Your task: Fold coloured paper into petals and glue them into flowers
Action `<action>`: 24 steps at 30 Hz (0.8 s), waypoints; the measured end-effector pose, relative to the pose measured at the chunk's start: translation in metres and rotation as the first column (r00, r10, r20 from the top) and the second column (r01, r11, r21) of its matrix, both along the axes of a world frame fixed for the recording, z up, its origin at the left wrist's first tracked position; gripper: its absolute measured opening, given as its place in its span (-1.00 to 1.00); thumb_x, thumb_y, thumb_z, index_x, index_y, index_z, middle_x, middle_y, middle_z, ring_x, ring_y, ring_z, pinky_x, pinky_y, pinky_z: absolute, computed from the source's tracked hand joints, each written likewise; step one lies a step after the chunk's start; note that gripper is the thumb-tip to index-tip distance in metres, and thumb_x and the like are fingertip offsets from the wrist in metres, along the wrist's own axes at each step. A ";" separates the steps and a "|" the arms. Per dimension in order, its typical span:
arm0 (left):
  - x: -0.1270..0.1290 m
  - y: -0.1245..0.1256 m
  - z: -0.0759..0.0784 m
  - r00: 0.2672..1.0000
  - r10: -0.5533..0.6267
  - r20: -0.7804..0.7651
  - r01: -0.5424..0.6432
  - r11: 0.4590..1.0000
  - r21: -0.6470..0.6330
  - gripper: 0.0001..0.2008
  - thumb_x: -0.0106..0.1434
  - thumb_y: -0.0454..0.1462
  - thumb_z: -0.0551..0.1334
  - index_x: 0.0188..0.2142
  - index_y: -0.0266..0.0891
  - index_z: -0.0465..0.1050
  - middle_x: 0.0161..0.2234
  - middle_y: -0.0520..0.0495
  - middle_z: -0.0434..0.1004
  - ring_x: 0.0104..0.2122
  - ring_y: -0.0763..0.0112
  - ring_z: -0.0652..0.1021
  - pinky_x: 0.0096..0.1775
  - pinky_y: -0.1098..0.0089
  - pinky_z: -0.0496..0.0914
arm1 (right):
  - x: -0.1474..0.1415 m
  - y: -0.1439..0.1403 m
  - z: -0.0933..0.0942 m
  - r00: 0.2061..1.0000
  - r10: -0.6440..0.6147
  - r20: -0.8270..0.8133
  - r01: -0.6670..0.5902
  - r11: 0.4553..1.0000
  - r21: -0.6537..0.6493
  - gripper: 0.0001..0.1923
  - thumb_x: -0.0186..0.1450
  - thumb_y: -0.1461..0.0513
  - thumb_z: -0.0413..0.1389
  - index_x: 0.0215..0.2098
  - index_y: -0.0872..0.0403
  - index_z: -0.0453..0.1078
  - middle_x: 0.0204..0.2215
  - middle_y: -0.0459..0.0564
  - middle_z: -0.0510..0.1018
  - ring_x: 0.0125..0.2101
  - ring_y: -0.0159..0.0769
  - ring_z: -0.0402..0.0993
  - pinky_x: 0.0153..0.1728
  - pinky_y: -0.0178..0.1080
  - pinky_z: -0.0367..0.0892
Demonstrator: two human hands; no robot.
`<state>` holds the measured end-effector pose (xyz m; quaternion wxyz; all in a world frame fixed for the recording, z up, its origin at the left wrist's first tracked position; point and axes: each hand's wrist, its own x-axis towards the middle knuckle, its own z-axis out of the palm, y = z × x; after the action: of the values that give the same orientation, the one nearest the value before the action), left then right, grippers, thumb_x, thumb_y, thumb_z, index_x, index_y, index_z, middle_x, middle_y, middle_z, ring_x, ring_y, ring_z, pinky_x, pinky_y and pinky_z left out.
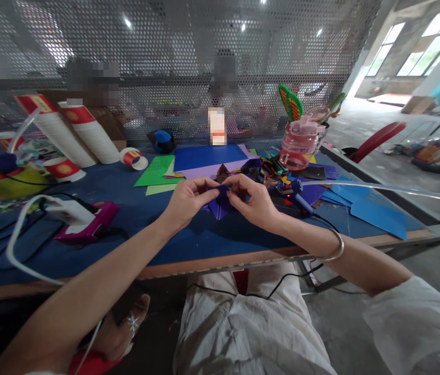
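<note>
Fingers of left hand (pixel 188 200) and right hand (pixel 253 200) pinched together on small purple paper piece (pixel 222 200), just above blue table (pixel 173 245). Could tear or fold crooked if pulled too hard. Glue gun (pixel 298 195) just beside right hand, its clear stick poking out to the right; might burn a finger if bumped. Black cord (pixel 278 286) hanging down over lap; could snag and drag the gun. Pink jar (pixel 300 146) close behind, easy to knock over.
</note>
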<state>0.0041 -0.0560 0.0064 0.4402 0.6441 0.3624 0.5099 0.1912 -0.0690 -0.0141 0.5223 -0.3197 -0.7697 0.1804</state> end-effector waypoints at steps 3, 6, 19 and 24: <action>0.000 -0.001 0.001 1.000 -0.011 0.006 0.011 1.000 -0.012 -0.82 -0.04 -0.23 0.49 -0.40 -0.23 0.66 -0.45 -0.02 0.64 -0.47 0.43 0.53 -0.37 0.42 0.43 | 0.000 -0.001 0.000 1.000 -0.009 -0.005 0.009 1.000 -0.010 -0.82 0.33 0.29 0.08 -0.12 0.06 0.47 -0.50 -0.16 0.41 -0.50 -0.41 0.31 -0.42 -0.33 0.26; -0.001 -0.002 0.002 1.000 -0.027 0.015 0.028 0.999 -0.032 -0.82 -0.04 -0.23 0.49 -0.39 -0.23 0.67 -0.44 -0.04 0.65 -0.46 0.41 0.54 -0.35 0.41 0.44 | 0.000 -0.001 0.001 1.000 0.006 -0.020 -0.006 1.000 0.011 -0.83 0.31 0.29 0.07 -0.19 0.08 0.49 -0.46 -0.12 0.51 -0.49 -0.41 0.35 -0.41 -0.33 0.28; -0.001 -0.003 0.006 0.997 -0.042 0.067 0.056 0.975 -0.215 -0.81 -0.10 -0.26 0.48 -0.41 -0.23 0.69 -0.49 0.00 0.60 -0.53 0.52 0.46 -0.49 0.52 0.31 | 0.005 0.005 0.004 0.995 0.056 0.082 -0.066 0.989 0.129 -0.82 0.28 0.37 0.03 -0.31 0.08 0.47 -0.34 -0.03 0.64 -0.33 -0.33 0.55 -0.27 -0.29 0.38; -0.001 -0.004 0.006 0.996 -0.065 0.065 0.079 0.967 -0.244 -0.74 -0.13 -0.24 0.55 -0.39 -0.27 0.68 -0.46 -0.03 0.62 -0.53 0.53 0.49 -0.48 0.52 0.35 | 0.006 0.007 0.002 0.992 0.039 0.117 -0.061 0.980 0.188 -0.81 0.26 0.40 0.02 -0.34 0.07 0.45 -0.36 -0.03 0.62 -0.30 -0.31 0.55 -0.23 -0.28 0.39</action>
<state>0.0030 -0.0601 0.0125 0.5452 0.5825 0.3865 0.4626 0.1971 -0.0621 -0.0120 0.5017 -0.2583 -0.8194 0.1005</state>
